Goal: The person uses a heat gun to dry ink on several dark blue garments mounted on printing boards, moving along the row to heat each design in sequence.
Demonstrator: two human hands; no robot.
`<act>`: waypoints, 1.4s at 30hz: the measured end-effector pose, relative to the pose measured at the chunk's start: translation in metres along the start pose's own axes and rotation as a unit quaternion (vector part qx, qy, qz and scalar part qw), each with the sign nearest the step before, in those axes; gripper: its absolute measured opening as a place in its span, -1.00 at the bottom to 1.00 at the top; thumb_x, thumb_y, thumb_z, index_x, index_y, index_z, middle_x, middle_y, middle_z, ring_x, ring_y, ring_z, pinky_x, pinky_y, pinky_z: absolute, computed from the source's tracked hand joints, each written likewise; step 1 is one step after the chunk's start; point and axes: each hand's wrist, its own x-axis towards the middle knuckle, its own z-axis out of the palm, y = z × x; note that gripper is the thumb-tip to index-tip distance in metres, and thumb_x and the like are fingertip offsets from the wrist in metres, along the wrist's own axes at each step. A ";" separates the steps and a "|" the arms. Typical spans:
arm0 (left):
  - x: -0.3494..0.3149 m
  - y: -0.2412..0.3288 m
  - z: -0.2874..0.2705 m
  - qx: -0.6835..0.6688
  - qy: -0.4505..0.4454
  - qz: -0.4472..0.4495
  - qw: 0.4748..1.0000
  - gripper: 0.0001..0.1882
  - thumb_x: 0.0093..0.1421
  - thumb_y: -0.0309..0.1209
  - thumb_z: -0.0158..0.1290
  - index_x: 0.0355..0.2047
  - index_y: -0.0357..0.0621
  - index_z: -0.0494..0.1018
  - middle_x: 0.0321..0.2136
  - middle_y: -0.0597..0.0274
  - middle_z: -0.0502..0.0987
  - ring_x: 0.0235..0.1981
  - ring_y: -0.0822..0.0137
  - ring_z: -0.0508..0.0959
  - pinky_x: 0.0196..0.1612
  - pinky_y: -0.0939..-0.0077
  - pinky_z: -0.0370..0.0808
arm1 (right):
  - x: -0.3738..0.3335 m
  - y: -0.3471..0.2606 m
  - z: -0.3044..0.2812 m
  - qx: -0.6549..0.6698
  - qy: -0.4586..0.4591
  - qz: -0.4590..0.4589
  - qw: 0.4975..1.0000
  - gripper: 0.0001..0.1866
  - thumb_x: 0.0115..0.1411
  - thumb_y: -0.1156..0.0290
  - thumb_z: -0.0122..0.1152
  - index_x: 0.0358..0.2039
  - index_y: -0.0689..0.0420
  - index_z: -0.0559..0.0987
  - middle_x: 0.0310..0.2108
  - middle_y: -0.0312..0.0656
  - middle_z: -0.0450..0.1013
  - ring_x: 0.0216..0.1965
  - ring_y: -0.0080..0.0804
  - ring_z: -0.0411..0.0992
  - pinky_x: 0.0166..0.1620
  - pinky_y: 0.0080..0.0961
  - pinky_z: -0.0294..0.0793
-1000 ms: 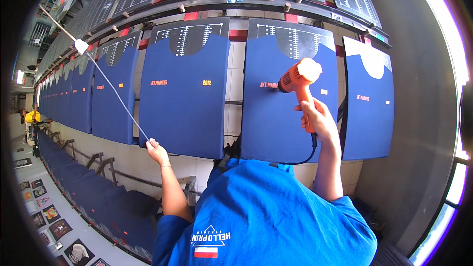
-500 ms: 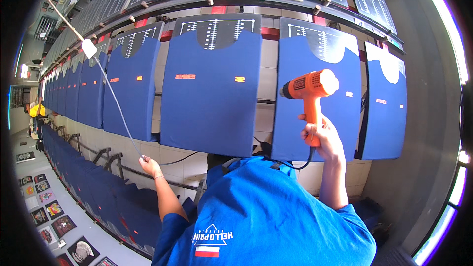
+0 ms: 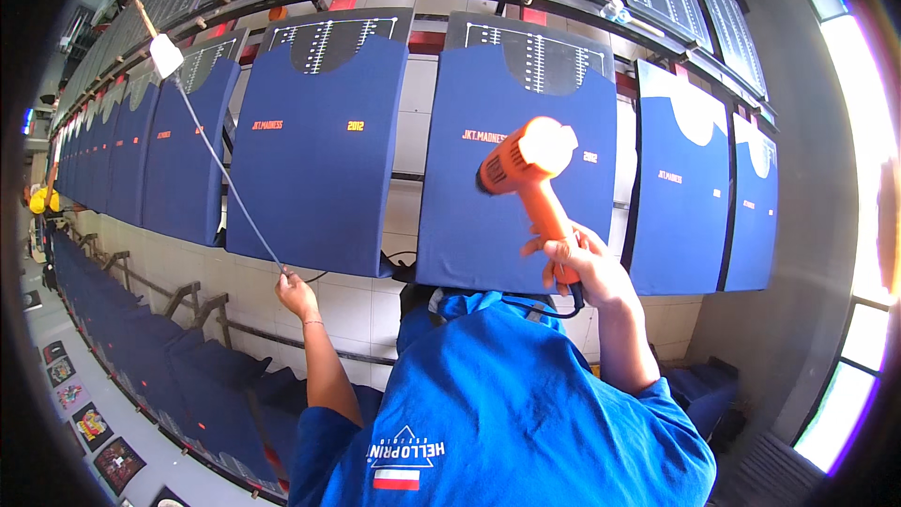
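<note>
Orange heat gun (image 3: 514,161) right of centre in the head view, handle gripped by the right hand (image 3: 598,270) below it. Behind it, a navy shirt panel (image 3: 479,216) covers a black board (image 3: 563,70). Left of centre, the left hand (image 3: 297,297) pinches a grey cord (image 3: 225,174) slanting across neighbouring panels to a white block (image 3: 166,56), upper left.
</note>
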 end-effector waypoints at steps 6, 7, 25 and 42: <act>-0.057 0.109 -0.019 -0.056 0.057 0.254 0.964 -0.42 0.17 -0.47 -0.03 0.23 -0.28 0.19 0.21 -0.19 0.23 0.24 -0.15 0.20 0.25 -0.08 0.10 | 0.023 -0.037 0.014 -0.084 0.090 -0.071 0.990 -0.58 0.29 0.10 0.16 -0.04 0.18 0.42 -0.48 -0.28 0.41 -0.45 -0.55 0.43 -0.43 -0.58 0.44; -0.078 0.140 -0.015 -0.053 0.026 0.329 0.942 -0.43 0.17 -0.46 -0.03 0.21 -0.31 0.20 0.20 -0.22 0.23 0.25 -0.17 0.20 0.27 -0.10 0.08 | 0.028 -0.041 0.014 -0.089 0.099 -0.072 0.988 -0.60 0.29 0.10 0.16 -0.09 0.17 0.42 -0.49 -0.28 0.40 -0.46 -0.55 0.42 -0.44 -0.59 0.43; -0.149 0.210 0.054 -0.009 -0.256 0.511 0.820 -0.21 0.31 -0.10 -0.06 0.37 -0.29 -0.06 0.38 -0.10 -0.01 0.39 -0.11 0.01 0.38 -0.10 -0.06 | 0.094 -0.034 0.023 -0.128 0.058 -0.062 0.988 -0.67 0.28 0.10 0.14 -0.28 0.15 0.42 -0.54 -0.34 0.38 -0.51 -0.60 0.38 -0.43 -0.60 0.41; -0.129 0.240 0.085 -0.227 -0.409 0.328 0.821 -0.51 0.44 -0.31 -0.29 0.26 -0.40 0.09 0.15 -0.33 0.30 0.17 -0.20 0.35 0.21 0.19 0.31 | 0.103 -0.032 0.022 -0.155 0.049 -0.071 0.984 -0.67 0.29 0.13 0.13 -0.28 0.17 0.43 -0.56 -0.35 0.37 -0.53 -0.62 0.37 -0.44 -0.63 0.38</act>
